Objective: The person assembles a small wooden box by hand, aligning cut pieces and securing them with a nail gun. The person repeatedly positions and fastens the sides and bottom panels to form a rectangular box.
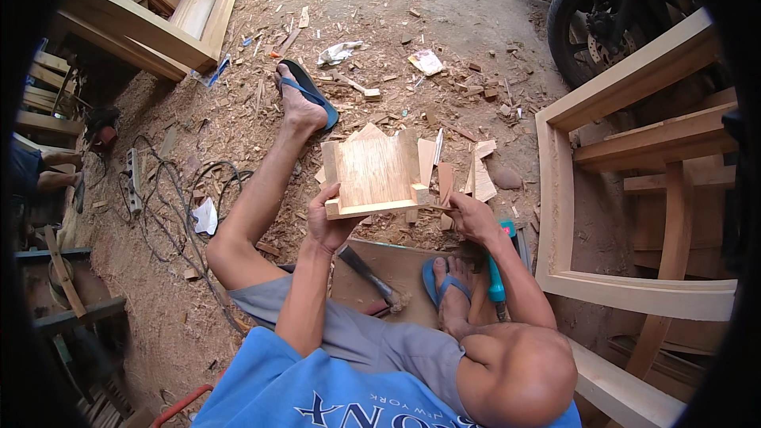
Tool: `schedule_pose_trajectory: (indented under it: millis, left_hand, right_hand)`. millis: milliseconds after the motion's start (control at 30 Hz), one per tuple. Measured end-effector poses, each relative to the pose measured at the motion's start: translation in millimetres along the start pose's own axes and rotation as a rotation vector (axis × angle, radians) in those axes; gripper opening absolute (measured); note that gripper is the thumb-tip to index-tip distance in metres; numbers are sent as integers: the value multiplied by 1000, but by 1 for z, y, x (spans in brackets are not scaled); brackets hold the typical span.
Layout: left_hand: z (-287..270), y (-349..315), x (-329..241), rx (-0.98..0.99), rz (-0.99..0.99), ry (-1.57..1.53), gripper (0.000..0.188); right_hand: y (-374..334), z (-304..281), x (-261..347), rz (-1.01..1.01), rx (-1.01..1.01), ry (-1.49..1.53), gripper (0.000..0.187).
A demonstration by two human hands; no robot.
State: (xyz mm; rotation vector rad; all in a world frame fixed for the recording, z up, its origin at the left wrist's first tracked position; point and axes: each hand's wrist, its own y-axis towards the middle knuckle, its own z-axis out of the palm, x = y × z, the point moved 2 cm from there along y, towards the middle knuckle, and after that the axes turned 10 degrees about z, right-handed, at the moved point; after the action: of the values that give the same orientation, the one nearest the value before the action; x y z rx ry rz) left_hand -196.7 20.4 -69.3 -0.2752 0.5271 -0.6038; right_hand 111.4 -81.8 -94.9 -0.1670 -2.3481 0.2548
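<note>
A small, pale wooden tray-like piece with raised side strips is held up in front of me. My left hand grips its near left corner, thumb on top and fingers beneath. At its near right corner, my right hand is closed with the fingers pinched. A thin sliver shows between those fingers and the wood, too small to name. Below the piece, a hammer with a dark handle lies on a brown board. Beside my right forearm is a teal tool, partly hidden by the arm.
Wooden frames stand at right and upper left. A motorcycle wheel is at the upper right. Black cables and a power strip lie at left. Shavings and offcuts litter the ground. Another person's leg shows far left.
</note>
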Motion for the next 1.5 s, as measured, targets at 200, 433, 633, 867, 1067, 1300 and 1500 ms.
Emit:
schedule_pose_trajectory:
  millis: [200, 433, 633, 867, 1067, 1300, 1500]
  left_hand:
    - [-3, -5, -10, 20, -33, 47, 59]
    - [21, 6, 12, -26, -101, 98, 60]
    - [41, 2, 24, -12, -104, 258, 58]
    - [43, 3, 27, 4, -144, 284, 56]
    - [39, 4, 30, -49, -142, 309, 55]
    - [43, 2, 30, -103, -163, 333, 52]
    - [51, -1, 30, -83, -146, 300, 45]
  right_hand:
    - [-20, -74, 51, 156, -364, 212, 18]
    - [-33, -68, 155, -540, -291, -155, 42]
    - [-25, -52, 170, -556, -326, -272, 39]
    - [-26, -47, 158, -455, -306, -226, 45]
    - [-27, -46, 153, -461, -298, -213, 46]
    - [-26, -46, 151, -522, -342, -196, 45]
    - [-28, -45, 150, -543, -358, -166, 44]
